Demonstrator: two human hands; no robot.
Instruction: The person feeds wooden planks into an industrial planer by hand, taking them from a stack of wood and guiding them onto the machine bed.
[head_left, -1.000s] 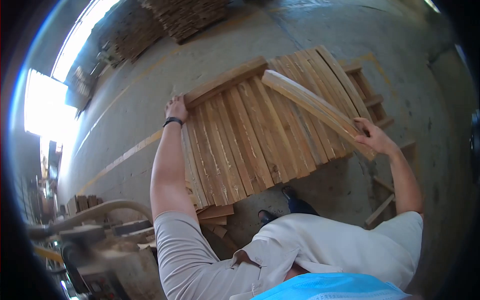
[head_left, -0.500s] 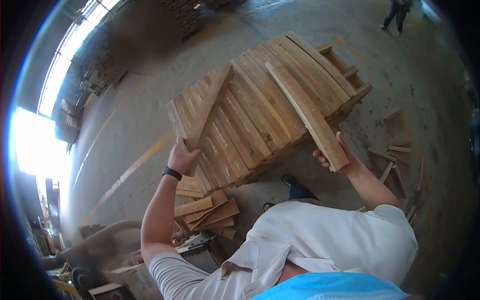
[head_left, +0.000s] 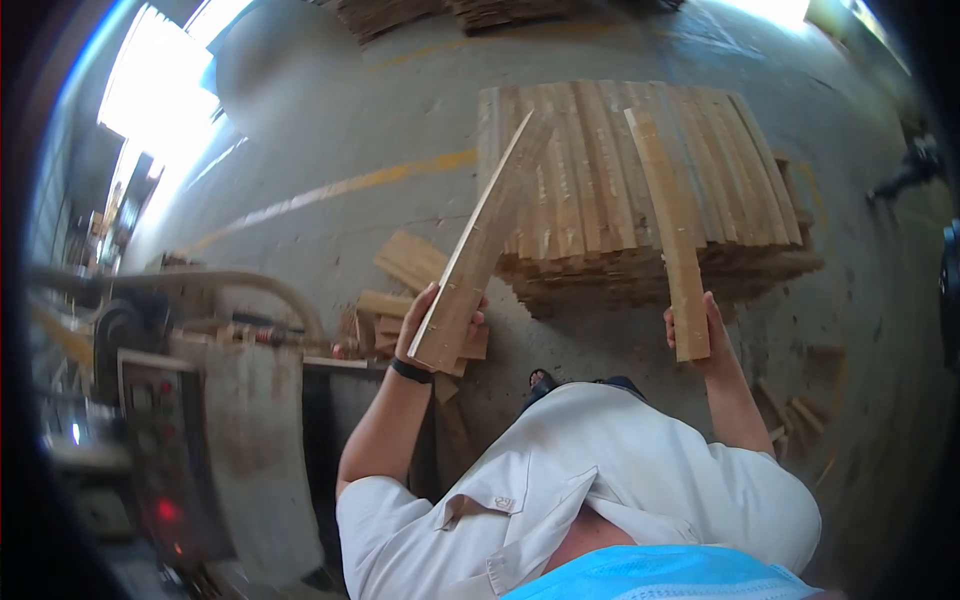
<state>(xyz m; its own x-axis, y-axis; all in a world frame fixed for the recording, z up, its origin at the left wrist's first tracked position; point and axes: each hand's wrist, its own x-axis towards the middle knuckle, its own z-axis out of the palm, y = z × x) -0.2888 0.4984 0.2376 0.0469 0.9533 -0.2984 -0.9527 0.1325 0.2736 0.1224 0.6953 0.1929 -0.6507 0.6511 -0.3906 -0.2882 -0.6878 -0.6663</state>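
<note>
My left hand (head_left: 418, 318) is closed around the near end of a wooden board (head_left: 468, 262), which slants up and away to the right, one pale edge showing. In my right hand (head_left: 714, 335) is a second wooden board (head_left: 672, 235), gripped at its near end and pointing away from me. Both boards overlap the large stack of planks (head_left: 590, 215) in this view. The stack's top layer lies side by side in a row. Fingers curl round the sides of each board; the palms are partly hidden behind the wood.
At the left stands a machine with a control panel (head_left: 165, 440) and a lit red light. Short wood pieces (head_left: 410, 258) are piled beside it. Offcuts (head_left: 805, 412) lie on the floor at right. Another person (head_left: 915, 170) is at the far right.
My left hand has lifted its board off the stack and drawn it toward me. My view has turned left toward the machine, and the right hand still holds its board.
</note>
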